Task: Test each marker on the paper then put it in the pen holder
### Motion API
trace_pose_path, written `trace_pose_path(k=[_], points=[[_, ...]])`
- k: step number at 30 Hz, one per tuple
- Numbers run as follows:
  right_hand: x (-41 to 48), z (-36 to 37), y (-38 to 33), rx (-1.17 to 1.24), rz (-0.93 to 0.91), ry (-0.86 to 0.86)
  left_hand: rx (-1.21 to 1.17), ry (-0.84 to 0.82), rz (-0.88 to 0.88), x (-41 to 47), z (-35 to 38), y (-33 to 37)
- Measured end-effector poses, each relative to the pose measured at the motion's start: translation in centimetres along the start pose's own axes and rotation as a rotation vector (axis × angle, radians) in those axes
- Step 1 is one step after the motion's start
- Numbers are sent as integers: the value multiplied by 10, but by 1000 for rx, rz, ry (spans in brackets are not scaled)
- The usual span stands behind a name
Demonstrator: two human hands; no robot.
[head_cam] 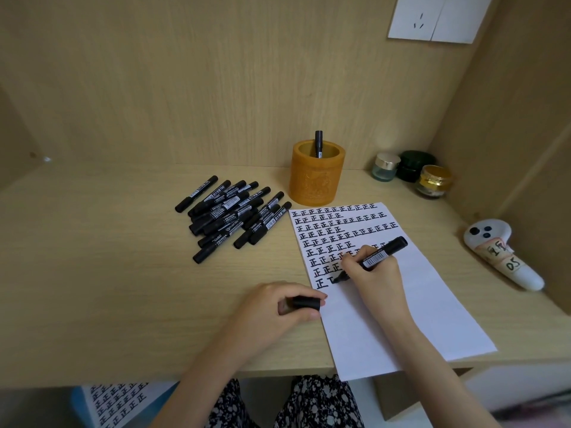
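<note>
My right hand (375,271) grips a black marker (381,256) with its tip down on the white paper (417,304), at the lowest row of black written characters. My left hand (278,307) rests on the desk left of the paper and holds the marker's black cap (306,303). A pile of several black capped markers (231,214) lies on the desk to the left of the paper. The round yellow pen holder (317,177) stands behind the paper with one marker (319,144) upright in it.
Three small jars (411,174) stand at the back right corner. A white controller (500,254) with a handwritten label lies by the right wall. Another written sheet (120,403) lies below the desk's front edge. Wooden walls close the desk in on three sides.
</note>
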State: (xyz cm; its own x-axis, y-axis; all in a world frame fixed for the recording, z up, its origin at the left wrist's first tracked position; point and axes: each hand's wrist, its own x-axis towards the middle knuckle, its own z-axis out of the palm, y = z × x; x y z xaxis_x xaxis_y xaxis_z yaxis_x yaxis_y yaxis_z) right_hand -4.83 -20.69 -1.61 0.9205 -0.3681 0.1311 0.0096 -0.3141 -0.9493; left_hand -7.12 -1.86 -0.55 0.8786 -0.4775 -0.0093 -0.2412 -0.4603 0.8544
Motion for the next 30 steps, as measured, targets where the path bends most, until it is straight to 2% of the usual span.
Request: trace_pose_path(k=[18,30], points=[[1,-1,2,-4,-26,34,14,-1,-3,-1,-1,1],[0,1,1,24,-12,-26,35,1,-8,1,0,0]])
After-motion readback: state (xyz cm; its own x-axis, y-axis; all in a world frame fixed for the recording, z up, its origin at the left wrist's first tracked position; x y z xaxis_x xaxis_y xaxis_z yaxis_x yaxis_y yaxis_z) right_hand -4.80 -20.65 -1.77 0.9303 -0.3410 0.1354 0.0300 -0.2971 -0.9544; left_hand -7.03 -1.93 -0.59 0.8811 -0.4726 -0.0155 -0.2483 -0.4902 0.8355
